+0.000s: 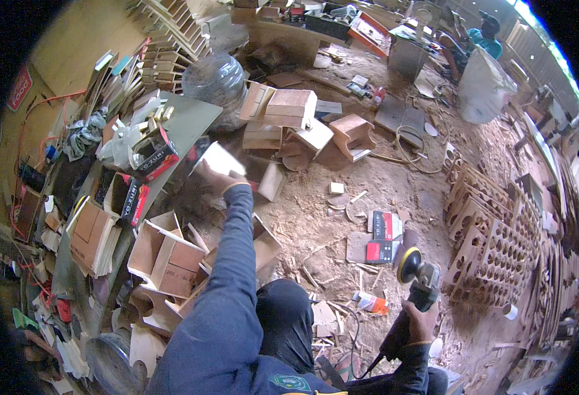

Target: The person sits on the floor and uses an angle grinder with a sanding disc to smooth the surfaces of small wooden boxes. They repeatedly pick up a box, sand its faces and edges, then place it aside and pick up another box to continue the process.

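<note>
Clock positions read from the picture's centre.

Item 1: power sander (424, 288), dark body, yellow-edged round disc; at 4 o'clock, in the right hand (421, 321). Right grip: fingers wrapped around the tool body. Disc faces 9 o'clock; black cord (376, 362) trails from the tail.

Item 2: pale wooden piece (218, 158), top brightly lit; at 10 o'clock, under the left hand (218, 176). Left grip: on the near edge, arm outstretched; whether it pinches the piece or merely rests there, cannot tell.

Item 3: pile of wooden boxes (291, 108), some with curved cut-outs; 12 o'clock.

Item 4: open divided wooden box (164, 255); 8 o'clock, beside the bench (194, 117).

Item 5: two black-and-red cartons, one (154, 157) above the other (131, 199); toward 9 o'clock, on the bench.

Item 6: plastic-wrapped bundle (213, 80); 11 o'clock.

Item 7: perforated wooden boards (500, 260), stacked leaning; between 3 and 4 o'clock.

Item 8: orange-and-white container (371, 303), lying down; 5 o'clock, on the debris-strewn floor (315, 224).

Item 9: large whitish sack (485, 85); 2 o'clock, near a co-worker (490, 43).
</note>
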The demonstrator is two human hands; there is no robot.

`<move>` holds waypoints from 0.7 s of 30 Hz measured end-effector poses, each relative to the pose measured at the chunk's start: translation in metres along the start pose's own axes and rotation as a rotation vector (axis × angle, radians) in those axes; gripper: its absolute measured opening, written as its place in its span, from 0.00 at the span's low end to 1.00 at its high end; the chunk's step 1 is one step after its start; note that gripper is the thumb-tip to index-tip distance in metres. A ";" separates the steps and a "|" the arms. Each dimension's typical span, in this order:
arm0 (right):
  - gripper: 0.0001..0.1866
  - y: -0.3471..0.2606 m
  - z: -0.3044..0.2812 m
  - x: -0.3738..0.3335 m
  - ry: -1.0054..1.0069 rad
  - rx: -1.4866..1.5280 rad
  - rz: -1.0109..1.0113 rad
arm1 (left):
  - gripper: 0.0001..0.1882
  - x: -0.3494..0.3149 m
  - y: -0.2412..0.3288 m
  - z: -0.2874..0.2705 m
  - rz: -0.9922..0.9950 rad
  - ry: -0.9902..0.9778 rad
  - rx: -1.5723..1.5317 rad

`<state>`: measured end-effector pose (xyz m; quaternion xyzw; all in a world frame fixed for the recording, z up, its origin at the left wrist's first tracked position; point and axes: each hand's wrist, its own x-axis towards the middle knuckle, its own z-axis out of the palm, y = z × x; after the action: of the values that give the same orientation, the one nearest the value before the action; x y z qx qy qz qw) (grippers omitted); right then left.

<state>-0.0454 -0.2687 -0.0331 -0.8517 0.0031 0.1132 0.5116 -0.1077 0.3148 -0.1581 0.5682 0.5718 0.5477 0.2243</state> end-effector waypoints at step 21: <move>0.30 -0.031 -0.007 -0.009 0.184 0.011 -0.272 | 0.39 -0.258 0.215 -0.025 -0.452 -0.952 -0.900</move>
<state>-0.0487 -0.2616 -0.0015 -0.8482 -0.0646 -0.0356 0.5245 0.0228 0.0212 -0.0553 0.4652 0.2325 0.3627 0.7733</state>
